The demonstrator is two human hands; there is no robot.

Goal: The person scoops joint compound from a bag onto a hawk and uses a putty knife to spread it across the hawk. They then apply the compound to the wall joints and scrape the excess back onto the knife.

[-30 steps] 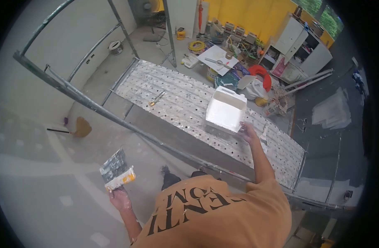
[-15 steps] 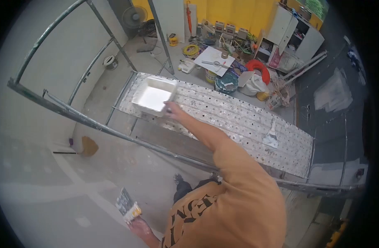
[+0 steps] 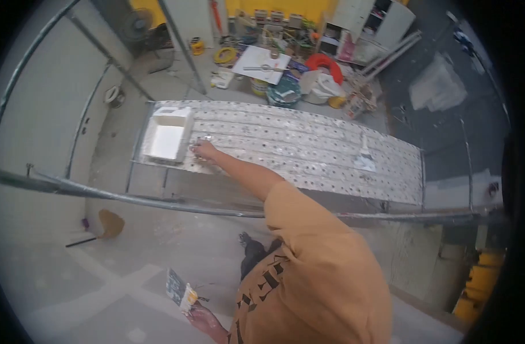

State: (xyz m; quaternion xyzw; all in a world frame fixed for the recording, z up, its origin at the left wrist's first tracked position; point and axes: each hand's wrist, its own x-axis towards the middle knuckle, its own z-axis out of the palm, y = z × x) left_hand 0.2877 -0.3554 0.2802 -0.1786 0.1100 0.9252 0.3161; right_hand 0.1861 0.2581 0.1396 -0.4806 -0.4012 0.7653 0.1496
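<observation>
A wide putty knife, its grey blade smeared with white compound and its handle partly yellow, is in my left hand at the lower left. My right arm reaches over the perforated metal platform. On that platform, beside a white rectangular tray, my right hand is closed. A small pale, shiny bit shows by its fingers, too blurred to name. White material covers the tray's bottom. Farther right on the platform lies another white-smeared scraper or knife.
A metal scaffold rail runs between me and the platform. Behind stand buckets, a red-orange coil, a white board, a cabinet and a fan. A tan patch lies on the floor at left.
The tray has been set at the platform's left end, and my right hand has let go of its edge, now just right of it. The view has shifted; my left hand still holds the putty knife.
</observation>
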